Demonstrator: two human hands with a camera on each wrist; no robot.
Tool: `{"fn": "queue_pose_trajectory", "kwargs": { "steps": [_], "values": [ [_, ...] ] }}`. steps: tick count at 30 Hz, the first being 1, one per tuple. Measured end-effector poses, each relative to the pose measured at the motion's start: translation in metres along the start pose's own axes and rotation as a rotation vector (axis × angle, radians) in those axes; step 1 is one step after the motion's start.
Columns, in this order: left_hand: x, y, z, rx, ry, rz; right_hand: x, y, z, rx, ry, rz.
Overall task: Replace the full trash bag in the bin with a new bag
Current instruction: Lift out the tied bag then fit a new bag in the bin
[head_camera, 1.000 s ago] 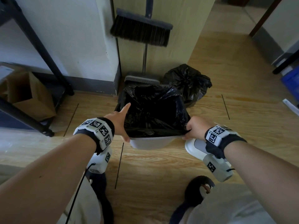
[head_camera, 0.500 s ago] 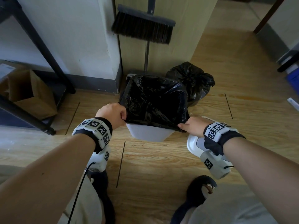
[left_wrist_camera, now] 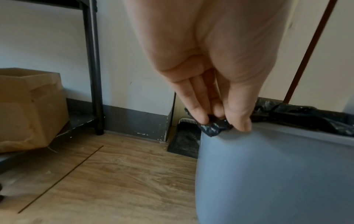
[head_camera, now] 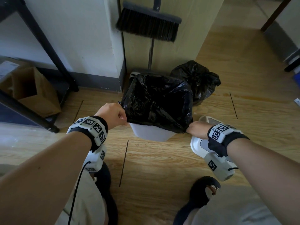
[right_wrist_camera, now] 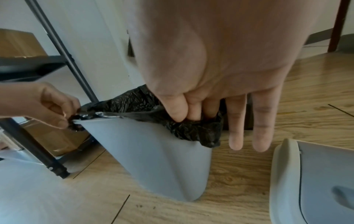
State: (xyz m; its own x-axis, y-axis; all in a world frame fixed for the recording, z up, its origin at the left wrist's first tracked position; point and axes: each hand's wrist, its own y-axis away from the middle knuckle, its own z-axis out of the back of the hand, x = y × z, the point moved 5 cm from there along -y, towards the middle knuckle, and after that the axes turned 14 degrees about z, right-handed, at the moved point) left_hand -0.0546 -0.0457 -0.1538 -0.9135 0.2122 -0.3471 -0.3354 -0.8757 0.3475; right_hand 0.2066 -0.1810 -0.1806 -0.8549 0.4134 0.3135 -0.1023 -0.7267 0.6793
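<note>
Head view: new bag (head_camera: 155,101) sits in the bin (head_camera: 151,134) on the floor by the wall, its mouth spread over the rim, and I'm fitting the near edge. My left hand (head_camera: 112,115) pinches the near-left corner of the film; the left wrist view shows thumb and fingers (left_wrist_camera: 199,112) clamped on a bunched bit right at the rim corner. My right hand (head_camera: 197,129) grips the near-right corner; in the right wrist view thumb and first fingers hold a wad of film while two fingers hang straight. Film looks thin, light, floppy and slick, probably easy to tear if stretched hard over a corner, so hold the doubled edge, not a single layer, and pull evenly. Bin looks light plastic and seems tilted, so it may slide or tip. Full bag (head_camera: 197,80) sits tied behind the bin, lid (head_camera: 197,146) on the floor by my right wrist.
</note>
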Motion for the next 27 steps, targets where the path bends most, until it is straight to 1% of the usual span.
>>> {"fn": "queue_pose_trajectory", "kwargs": {
  "steps": [2, 4, 8, 10, 11, 12, 13, 15, 17, 18, 20, 21, 22, 24, 25, 27],
  "values": [
    [0.006, 0.0, -0.006, 0.061, -0.03, 0.026, -0.005, -0.009, -0.002, -0.03, 0.012, 0.034],
    [0.015, 0.0, -0.018, 0.126, -0.096, 0.062, -0.003, -0.011, -0.003, -0.026, 0.087, 0.045],
    [0.018, -0.005, -0.021, 0.087, -0.072, 0.154, -0.011, -0.021, -0.006, -0.015, 0.085, 0.016],
    [0.017, -0.012, -0.019, 0.102, -0.094, 0.179, -0.015, -0.023, -0.004, -0.038, 0.092, -0.023],
    [0.019, -0.017, -0.02, 0.131, -0.075, 0.194, -0.018, -0.024, -0.002, -0.058, 0.091, -0.042],
    [0.024, -0.024, -0.022, 0.166, -0.011, 0.222, -0.022, -0.026, -0.002, -0.067, 0.067, -0.061],
    [0.028, -0.03, -0.024, 0.209, 0.098, 0.265, -0.027, -0.029, -0.003, -0.063, 0.03, -0.076],
    [0.031, -0.04, -0.024, 0.226, 0.368, 0.353, -0.038, -0.037, -0.005, -0.096, -0.118, -0.091],
    [0.025, -0.048, -0.017, 0.176, 0.623, 0.443, -0.051, -0.043, 0.0, -0.209, -0.39, -0.119],
    [0.022, -0.051, -0.013, 0.142, 0.708, 0.476, -0.058, -0.046, 0.007, -0.296, -0.485, -0.135],
    [0.014, -0.059, -0.008, 0.148, 0.785, 0.501, -0.065, -0.044, 0.026, -0.469, -0.57, -0.152],
    [0.01, -0.063, -0.01, 0.189, 0.762, 0.496, -0.065, -0.043, 0.034, -0.516, -0.582, -0.146],
    [0.007, -0.068, -0.013, 0.227, 0.732, 0.489, -0.064, -0.044, 0.039, -0.532, -0.611, -0.123],
    [0.005, -0.071, -0.022, 0.295, 0.711, 0.499, -0.051, -0.049, 0.04, -0.455, -0.643, -0.064],
    [0.006, -0.07, -0.027, 0.32, 0.726, 0.532, -0.044, -0.052, 0.037, -0.407, -0.651, -0.059],
    [0.012, -0.07, -0.038, 0.381, 0.842, 0.615, -0.035, -0.06, 0.029, -0.343, -0.684, -0.05]
  ]
}}
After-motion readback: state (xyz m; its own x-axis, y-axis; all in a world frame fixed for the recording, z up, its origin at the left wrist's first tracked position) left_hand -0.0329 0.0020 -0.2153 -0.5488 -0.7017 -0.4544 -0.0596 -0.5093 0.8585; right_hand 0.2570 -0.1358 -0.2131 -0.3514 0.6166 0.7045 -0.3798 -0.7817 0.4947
